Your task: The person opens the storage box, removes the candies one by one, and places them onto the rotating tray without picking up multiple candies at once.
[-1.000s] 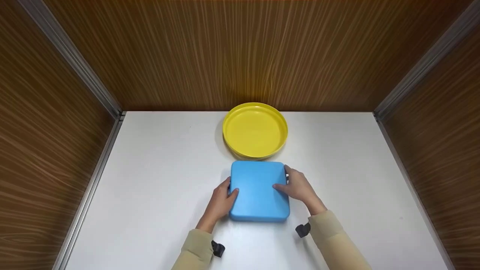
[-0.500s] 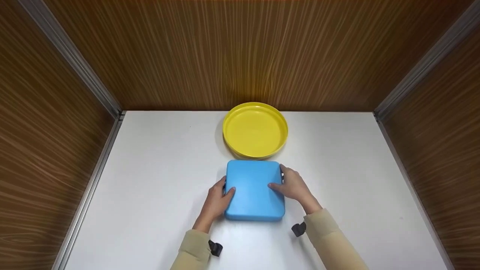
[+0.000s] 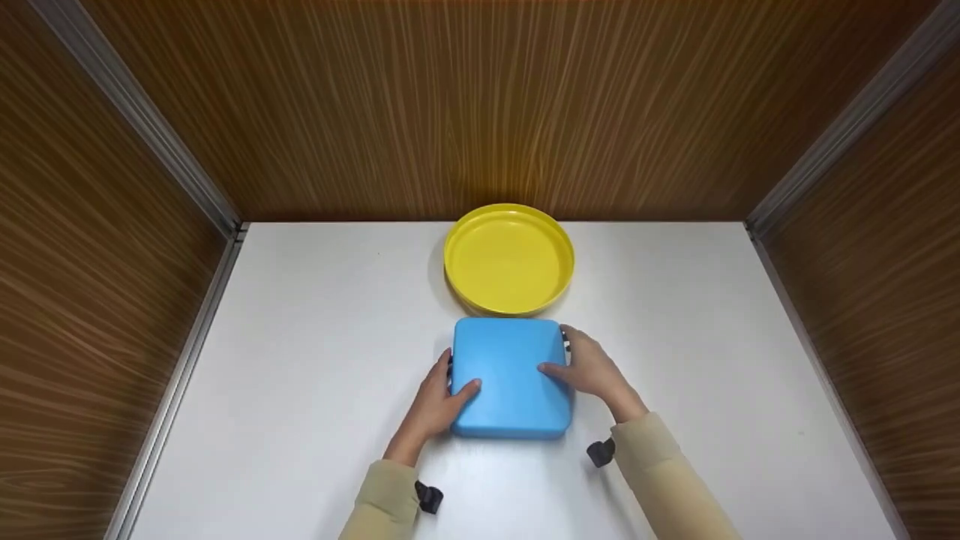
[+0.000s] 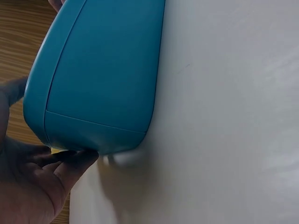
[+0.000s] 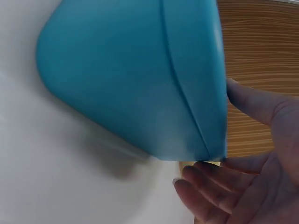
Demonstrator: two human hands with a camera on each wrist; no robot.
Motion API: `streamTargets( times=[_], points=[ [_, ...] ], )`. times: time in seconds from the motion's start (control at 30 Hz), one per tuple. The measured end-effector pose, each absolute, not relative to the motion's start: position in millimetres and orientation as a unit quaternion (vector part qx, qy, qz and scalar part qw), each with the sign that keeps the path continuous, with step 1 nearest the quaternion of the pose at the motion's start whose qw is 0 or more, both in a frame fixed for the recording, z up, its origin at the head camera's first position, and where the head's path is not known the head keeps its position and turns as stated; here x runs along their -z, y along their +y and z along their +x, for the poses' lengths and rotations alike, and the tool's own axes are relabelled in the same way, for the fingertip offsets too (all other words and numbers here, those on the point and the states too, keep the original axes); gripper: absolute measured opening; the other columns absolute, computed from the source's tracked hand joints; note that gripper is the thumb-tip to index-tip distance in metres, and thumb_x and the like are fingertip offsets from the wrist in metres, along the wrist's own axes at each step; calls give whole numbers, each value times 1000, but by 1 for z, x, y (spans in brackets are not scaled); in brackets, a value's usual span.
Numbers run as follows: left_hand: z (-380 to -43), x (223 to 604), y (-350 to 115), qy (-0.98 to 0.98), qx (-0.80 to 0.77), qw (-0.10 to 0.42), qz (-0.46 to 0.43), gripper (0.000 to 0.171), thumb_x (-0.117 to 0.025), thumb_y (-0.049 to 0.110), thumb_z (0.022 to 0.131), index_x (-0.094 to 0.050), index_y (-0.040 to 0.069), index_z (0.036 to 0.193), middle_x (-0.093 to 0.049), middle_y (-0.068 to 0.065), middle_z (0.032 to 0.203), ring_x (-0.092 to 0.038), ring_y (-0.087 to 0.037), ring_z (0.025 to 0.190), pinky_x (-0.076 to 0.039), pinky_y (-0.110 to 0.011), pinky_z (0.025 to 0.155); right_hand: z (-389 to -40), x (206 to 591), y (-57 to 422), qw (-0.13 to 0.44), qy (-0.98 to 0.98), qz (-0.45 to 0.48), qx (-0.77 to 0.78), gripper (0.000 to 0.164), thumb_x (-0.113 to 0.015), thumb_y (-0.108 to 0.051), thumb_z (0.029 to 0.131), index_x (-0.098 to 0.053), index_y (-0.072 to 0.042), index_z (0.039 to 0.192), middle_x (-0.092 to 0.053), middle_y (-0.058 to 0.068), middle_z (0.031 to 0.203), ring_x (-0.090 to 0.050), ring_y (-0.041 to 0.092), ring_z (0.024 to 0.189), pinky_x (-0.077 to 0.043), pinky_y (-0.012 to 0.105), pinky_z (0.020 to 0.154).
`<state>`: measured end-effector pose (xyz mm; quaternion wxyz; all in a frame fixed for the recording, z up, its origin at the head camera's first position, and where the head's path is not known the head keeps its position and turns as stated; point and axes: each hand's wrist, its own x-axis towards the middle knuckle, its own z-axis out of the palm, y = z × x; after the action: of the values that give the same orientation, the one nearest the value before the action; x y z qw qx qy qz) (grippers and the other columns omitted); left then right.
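Observation:
A light-blue, rounded square box (image 3: 511, 377) sits on the white table in front of the person, its smooth top facing up. My left hand (image 3: 433, 409) grips the left side, thumb on the top face and fingers along the side wall. On the opposite side my right hand (image 3: 596, 373) holds the box the same way, thumb lying over the top edge. Both wrist views show a seam running round the box wall, with the fingers (image 4: 77, 165) of the left hand against its far corner. In the right wrist view, the right fingers (image 5: 205, 184) sit at the wall.
Just behind the box stands a round yellow dish (image 3: 510, 260) with a raised rim. The white table (image 3: 315, 337) is bounded by a wood-grain back wall (image 3: 495, 105) and side walls. Small black devices (image 3: 429, 497) are strapped at both wrists.
Both hands and the box have shifted slightly to the left since the first frame. The left thumb now reaches a little farther over the box top. The yellow dish stays in place.

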<state>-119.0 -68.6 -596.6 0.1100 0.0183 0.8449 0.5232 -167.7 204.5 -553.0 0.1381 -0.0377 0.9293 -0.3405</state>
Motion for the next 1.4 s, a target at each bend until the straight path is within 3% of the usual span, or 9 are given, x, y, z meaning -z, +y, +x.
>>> streamTargets(
  times=[0.13, 0.23, 0.4, 0.57, 0.73, 0.97, 1.17, 1.4],
  points=[
    [-110, 597, -71, 841, -523, 137, 24, 107, -70, 54, 85, -11, -1, 155, -23, -25, 156, -28, -39, 141, -28, -53, 112, -169, 546, 202, 99, 945, -53, 308, 83, -77, -35, 85, -35, -4, 150, -44, 21, 145, -43, 40, 131, -38, 57, 104],
    [-103, 597, -73, 839, -522, 152, 32, 122, -79, 56, 75, -5, 1, 156, -17, -24, 158, -24, -39, 143, -25, -54, 112, -171, 540, 192, 64, 950, -83, 293, 74, -77, -34, 86, -43, -9, 147, -49, 16, 142, -46, 37, 127, -40, 56, 103],
    [-93, 601, -76, 830, -532, 152, 63, 138, -91, 47, 63, 1, 6, 157, -12, -19, 160, -23, -37, 143, -23, -55, 113, -177, 528, 166, 43, 948, -148, 278, 55, -75, -32, 88, -58, -12, 136, -55, 9, 134, -50, 30, 120, -41, 51, 102],
    [-88, 610, -75, 836, -529, 119, 83, 135, -94, 28, 61, 0, 4, 156, -16, -20, 158, -27, -37, 140, -26, -54, 112, -185, 512, 137, 52, 943, -218, 247, 39, -74, -33, 88, -69, -8, 118, -65, 8, 113, -58, 26, 105, -48, 46, 92],
    [-86, 611, -71, 847, -517, 95, 78, 131, -92, 22, 61, -3, 2, 156, -19, -20, 156, -31, -37, 138, -30, -52, 110, -197, 507, 110, 69, 939, -257, 220, 35, -73, -35, 90, -72, -9, 114, -67, 7, 101, -61, 22, 90, -53, 38, 82],
    [-85, 611, -70, 849, -515, 91, 77, 131, -92, 27, 62, -3, 2, 156, -19, -20, 157, -31, -37, 138, -31, -52, 109, -215, 514, 82, 69, 956, -242, 150, 37, -70, -37, 91, -72, -12, 117, -64, 8, 110, -58, 27, 99, -50, 45, 88],
    [-87, 612, -69, 846, -520, 83, 82, 131, -91, 31, 64, -3, 0, 155, -20, -21, 156, -32, -36, 137, -31, -52, 109, -230, 519, 67, 104, 964, -210, 124, 44, -65, -44, 93, -68, -15, 126, -61, 7, 121, -53, 28, 109, -42, 49, 99],
    [-83, 614, -67, 844, -523, 88, 82, 129, -89, 25, 64, -2, 6, 157, -20, -18, 157, -34, -32, 136, -32, -50, 109, -237, 535, 61, 152, 959, -177, 159, 41, -68, -41, 91, -68, -11, 118, -62, 8, 109, -55, 28, 99, -44, 47, 96]
  ],
)
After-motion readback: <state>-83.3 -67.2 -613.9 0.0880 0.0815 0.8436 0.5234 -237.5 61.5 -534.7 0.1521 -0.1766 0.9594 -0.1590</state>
